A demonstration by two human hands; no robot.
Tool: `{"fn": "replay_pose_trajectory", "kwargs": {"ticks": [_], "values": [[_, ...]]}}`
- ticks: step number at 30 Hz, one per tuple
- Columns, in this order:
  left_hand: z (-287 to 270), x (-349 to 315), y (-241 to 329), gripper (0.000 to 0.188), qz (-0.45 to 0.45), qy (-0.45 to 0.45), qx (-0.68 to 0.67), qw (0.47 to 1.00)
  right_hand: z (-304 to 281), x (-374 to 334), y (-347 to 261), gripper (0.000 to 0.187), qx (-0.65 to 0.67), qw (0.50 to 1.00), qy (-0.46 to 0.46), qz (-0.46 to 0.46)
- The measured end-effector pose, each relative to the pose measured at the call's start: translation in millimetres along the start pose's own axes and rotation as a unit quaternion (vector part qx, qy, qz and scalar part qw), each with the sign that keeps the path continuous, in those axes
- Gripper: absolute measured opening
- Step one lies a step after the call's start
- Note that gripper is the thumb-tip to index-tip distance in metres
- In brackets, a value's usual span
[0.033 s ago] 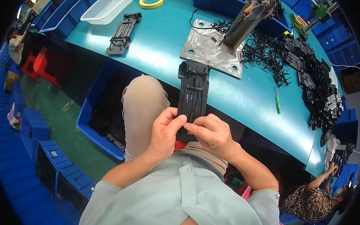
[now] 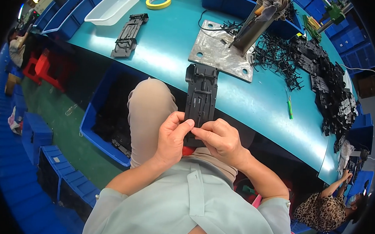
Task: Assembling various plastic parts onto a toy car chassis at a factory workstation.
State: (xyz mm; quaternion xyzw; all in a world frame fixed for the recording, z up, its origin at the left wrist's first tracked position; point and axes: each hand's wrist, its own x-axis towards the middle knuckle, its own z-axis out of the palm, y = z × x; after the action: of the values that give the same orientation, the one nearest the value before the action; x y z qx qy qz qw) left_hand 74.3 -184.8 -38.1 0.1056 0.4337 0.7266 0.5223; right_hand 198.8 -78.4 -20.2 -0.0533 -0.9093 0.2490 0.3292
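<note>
A long black moulded plastic chassis plate [image 2: 202, 92] points away from me, its far end at the table edge and its near end over my lap. Around its left edge, near the close end, my left hand [image 2: 172, 139] is closed, thumb on top. My right hand [image 2: 222, 140] lies over the right side of the plate with fingers curled and pinched. Its fingertips meet the left thumb tip above the plate. Whatever sits between those fingertips is too small or hidden to name. A similar black plate [image 2: 130, 35] lies on the table at the left.
On the teal table [image 2: 165, 52] stand a steel base plate [image 2: 207, 54] with a post, a white tray [image 2: 113, 6] and a yellow tape roll [image 2: 158, 2]. Rightward are thin black parts [image 2: 275, 58], stacked black plates [image 2: 325, 82] and a green-handled tool [image 2: 289, 107]. A blue bin [image 2: 105, 146] sits below left. A co-worker [image 2: 324, 209] sits right.
</note>
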Motion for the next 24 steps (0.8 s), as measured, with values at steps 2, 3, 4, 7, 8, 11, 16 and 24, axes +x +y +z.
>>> {"fn": "replay_pose_trajectory", "kwargs": {"ticks": [2, 3, 4, 7, 8, 11, 16, 24], "values": [[-0.7, 0.7, -0.6, 0.003, 0.026, 0.011, -0.009, 1.0, 2.8, 0.8, -1.2, 0.034, 0.011, 1.0, 0.01, 0.011], [-0.5, 1.6, -0.1, 0.003, 0.027, 0.012, -0.008, 1.0, 4.7, 0.8, -1.8, 0.033, 0.02, 0.999, 0.019, 0.024], [0.0, 2.4, 0.5, 0.003, 0.044, 0.018, -0.008, 0.999, 7.4, 1.1, -2.9, 0.033, 0.021, 0.999, 0.019, 0.023], [-2.8, 5.3, 0.6, 0.003, 0.082, 0.025, 0.01, 0.996, 13.2, -3.9, -8.2, 0.024, 0.059, 0.986, 0.111, 0.111], [-3.9, 6.0, 0.6, 0.004, 0.102, 0.026, 0.027, 0.994, 13.8, -3.7, -14.1, 0.024, 0.096, 0.973, 0.127, 0.168], [0.0, 3.7, 5.6, 0.004, 0.115, 0.009, 0.033, 0.993, 15.1, -2.1, -20.6, 0.019, 0.147, 0.945, 0.142, 0.254], [-1.3, 2.0, 8.5, 0.006, 0.166, -0.006, 0.094, 0.982, 10.8, 12.3, -24.0, 0.011, 0.367, 0.805, 0.146, 0.442], [-3.5, -4.0, 12.4, 0.007, 0.222, -0.014, 0.13, 0.966, 8.0, 17.0, -24.6, 0.015, 0.446, 0.74, 0.093, 0.494]]}}
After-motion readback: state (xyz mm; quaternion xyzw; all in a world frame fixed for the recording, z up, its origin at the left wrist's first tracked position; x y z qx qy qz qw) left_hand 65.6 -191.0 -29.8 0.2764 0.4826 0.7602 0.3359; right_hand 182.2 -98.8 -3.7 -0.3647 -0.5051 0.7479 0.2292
